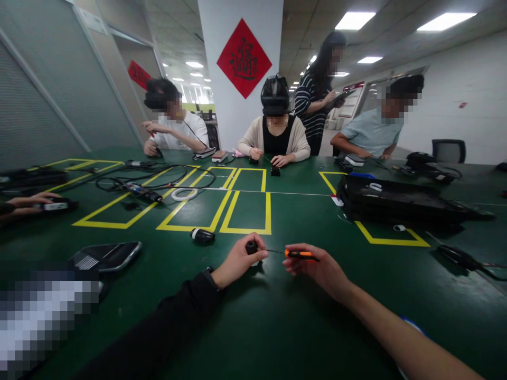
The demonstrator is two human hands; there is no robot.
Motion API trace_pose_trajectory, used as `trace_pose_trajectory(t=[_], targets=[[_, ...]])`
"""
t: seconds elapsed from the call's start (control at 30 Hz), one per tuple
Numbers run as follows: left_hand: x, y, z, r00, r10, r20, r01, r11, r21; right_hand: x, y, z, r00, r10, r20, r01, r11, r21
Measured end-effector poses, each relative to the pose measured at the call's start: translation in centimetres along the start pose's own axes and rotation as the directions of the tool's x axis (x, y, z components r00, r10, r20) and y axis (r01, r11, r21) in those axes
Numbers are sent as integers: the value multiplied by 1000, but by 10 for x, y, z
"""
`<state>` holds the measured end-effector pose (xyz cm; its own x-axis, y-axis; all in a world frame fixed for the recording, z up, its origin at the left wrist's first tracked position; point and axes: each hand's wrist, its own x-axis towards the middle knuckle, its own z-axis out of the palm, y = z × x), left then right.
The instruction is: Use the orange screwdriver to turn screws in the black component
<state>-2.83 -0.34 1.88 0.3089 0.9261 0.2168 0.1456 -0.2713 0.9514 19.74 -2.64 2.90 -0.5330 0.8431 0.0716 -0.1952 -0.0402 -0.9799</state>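
Note:
Between the thumb and fingers of my left hand (237, 259) is a small black rounded part (251, 246), held just above the table. My right hand (322, 269) is closed around the orange and black handle of a screwdriver (301, 255). Its thin shaft points left, and the tip reaches the black part near my left thumb. Whether the tip sits in a screw is too small to make out. Beyond my left hand lies a small black object with a white band (202, 236).
On the green table (178, 338), yellow tape marks rectangles. Black cables (146, 192) and a roll of white tape (184, 195) lie left; a large black bag (400, 203) lies right. A phone (106, 257) rests near left. Several people sit or stand around; a co-worker's hands (34, 203) show left.

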Motion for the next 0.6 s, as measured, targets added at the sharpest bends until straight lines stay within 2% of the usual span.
trace_pose_trajectory(t=[0.07,0.13,0.23,0.3,0.37,0.5,0.6], targets=[[0,0,-2,999,0,34,0,1000,20,1,-4,-6,1000,-6,-23,4,997,-77],[1,0,-4,998,-6,67,4,999,31,1,-9,-10,998,-24,-56,9,968,-253],[1,2,-4,994,-2,107,-5,998,64,-1,-14,-13,995,-80,-54,34,814,-580],[0,2,-4,992,12,128,-24,995,92,-2,-13,-13,993,-120,-15,74,700,-711],[0,3,-3,990,21,137,-37,992,118,-2,-8,-12,989,-146,1,97,646,-757],[-1,4,-1,989,22,148,-43,988,145,0,0,-8,984,-173,-43,67,584,-809],[-2,5,-1,980,26,198,-50,991,120,1,0,-7,985,-168,-37,61,545,-836]])
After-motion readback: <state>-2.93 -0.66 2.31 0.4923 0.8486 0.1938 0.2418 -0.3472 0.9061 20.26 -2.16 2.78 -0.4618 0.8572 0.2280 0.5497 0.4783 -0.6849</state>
